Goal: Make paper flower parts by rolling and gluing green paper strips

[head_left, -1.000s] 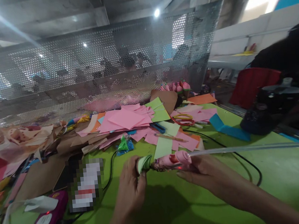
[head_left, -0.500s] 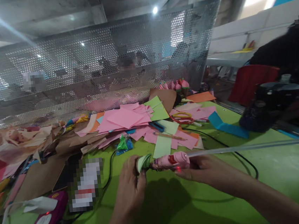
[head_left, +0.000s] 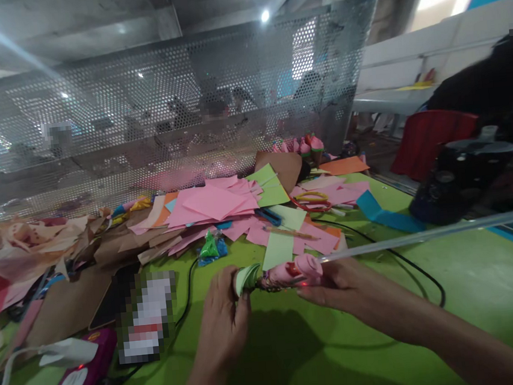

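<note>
My right hand (head_left: 338, 290) grips a pink glue gun (head_left: 291, 272) with a long clear glue stick (head_left: 433, 233) jutting out to the right. Its nozzle points left at a small rolled green-and-white paper piece (head_left: 246, 277). My left hand (head_left: 224, 329) pinches that paper piece just above the green table (head_left: 475, 292). Both hands are closed on what they hold.
A heap of pink, green and orange paper sheets (head_left: 239, 203) lies behind the hands, with scissors (head_left: 312, 202) and a black cable (head_left: 408, 262). Brown paper scraps (head_left: 62, 247) and a magenta device (head_left: 75, 382) sit left. A perforated metal screen (head_left: 161, 105) backs the table. A person in black (head_left: 490, 79) is at right.
The glue stick's far end has tilted upward as my right hand turned the gun slightly. The left hand holds still.
</note>
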`<state>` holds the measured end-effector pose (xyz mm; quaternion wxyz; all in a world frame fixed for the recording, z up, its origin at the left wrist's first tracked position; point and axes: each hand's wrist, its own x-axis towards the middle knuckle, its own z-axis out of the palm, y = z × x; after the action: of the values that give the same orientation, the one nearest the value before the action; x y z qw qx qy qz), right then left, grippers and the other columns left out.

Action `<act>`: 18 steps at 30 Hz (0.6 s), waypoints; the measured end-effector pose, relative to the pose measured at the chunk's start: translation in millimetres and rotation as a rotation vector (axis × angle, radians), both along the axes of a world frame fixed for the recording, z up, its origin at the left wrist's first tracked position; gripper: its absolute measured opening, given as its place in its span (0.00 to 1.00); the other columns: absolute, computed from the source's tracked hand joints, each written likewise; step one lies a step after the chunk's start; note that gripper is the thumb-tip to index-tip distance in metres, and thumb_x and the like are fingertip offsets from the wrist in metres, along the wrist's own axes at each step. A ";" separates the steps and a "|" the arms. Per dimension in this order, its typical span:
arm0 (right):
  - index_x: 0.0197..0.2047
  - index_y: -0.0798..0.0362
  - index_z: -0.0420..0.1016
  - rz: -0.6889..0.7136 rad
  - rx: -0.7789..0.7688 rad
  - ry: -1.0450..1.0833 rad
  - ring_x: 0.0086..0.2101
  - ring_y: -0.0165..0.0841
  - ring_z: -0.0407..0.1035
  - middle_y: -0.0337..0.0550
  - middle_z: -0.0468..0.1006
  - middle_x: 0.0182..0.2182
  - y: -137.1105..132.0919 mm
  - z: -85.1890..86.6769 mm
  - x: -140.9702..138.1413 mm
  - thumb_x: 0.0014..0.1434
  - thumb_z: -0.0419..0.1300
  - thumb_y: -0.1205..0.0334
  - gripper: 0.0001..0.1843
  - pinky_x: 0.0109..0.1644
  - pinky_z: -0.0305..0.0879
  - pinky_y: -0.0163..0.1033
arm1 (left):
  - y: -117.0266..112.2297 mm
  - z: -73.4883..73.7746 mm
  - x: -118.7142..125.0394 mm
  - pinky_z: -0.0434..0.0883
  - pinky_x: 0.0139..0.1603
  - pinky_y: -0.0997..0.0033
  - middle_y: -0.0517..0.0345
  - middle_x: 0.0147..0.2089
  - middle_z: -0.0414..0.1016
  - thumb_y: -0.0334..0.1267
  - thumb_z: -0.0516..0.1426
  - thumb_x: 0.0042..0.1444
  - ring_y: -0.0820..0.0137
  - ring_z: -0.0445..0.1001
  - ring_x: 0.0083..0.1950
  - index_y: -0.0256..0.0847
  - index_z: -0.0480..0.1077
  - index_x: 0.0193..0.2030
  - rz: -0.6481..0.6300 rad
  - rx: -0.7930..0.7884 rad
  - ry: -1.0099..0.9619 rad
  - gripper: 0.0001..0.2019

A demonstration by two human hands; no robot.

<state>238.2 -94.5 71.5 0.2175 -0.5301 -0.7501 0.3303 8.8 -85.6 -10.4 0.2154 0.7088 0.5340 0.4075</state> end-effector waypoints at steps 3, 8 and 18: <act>0.32 0.53 0.77 0.017 -0.007 0.015 0.27 0.32 0.64 0.38 0.72 0.25 -0.9 -0.1 -0.2 0.62 0.58 0.52 0.15 0.31 0.58 0.34 | 1.0 -2.1 -1.4 0.66 0.54 0.54 0.51 0.51 0.73 0.41 0.47 0.63 0.58 0.70 0.53 0.45 0.66 0.53 -0.002 0.008 0.011 0.14; 0.33 0.52 0.76 0.037 -0.047 0.093 0.30 0.33 0.66 0.38 0.75 0.28 -2.1 -0.9 -0.4 0.63 0.58 0.53 0.13 0.34 0.61 0.34 | 2.5 -3.4 -3.8 0.65 0.57 0.51 0.49 0.53 0.72 0.40 0.47 0.63 0.57 0.69 0.55 0.45 0.64 0.54 -0.028 -0.027 0.035 0.15; 0.31 0.53 0.74 -0.031 0.001 0.003 0.26 0.31 0.61 0.37 0.71 0.24 -2.9 -5.6 -1.9 0.63 0.57 0.50 0.16 0.29 0.55 0.34 | -0.6 -1.5 0.0 0.65 0.54 0.55 0.51 0.50 0.73 0.40 0.47 0.64 0.59 0.70 0.51 0.45 0.65 0.53 -0.006 0.020 0.014 0.13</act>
<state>236.3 -97.4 65.8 0.2241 -0.5409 -0.7417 0.3272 8.8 -86.2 -11.9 0.2058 0.7153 0.5295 0.4069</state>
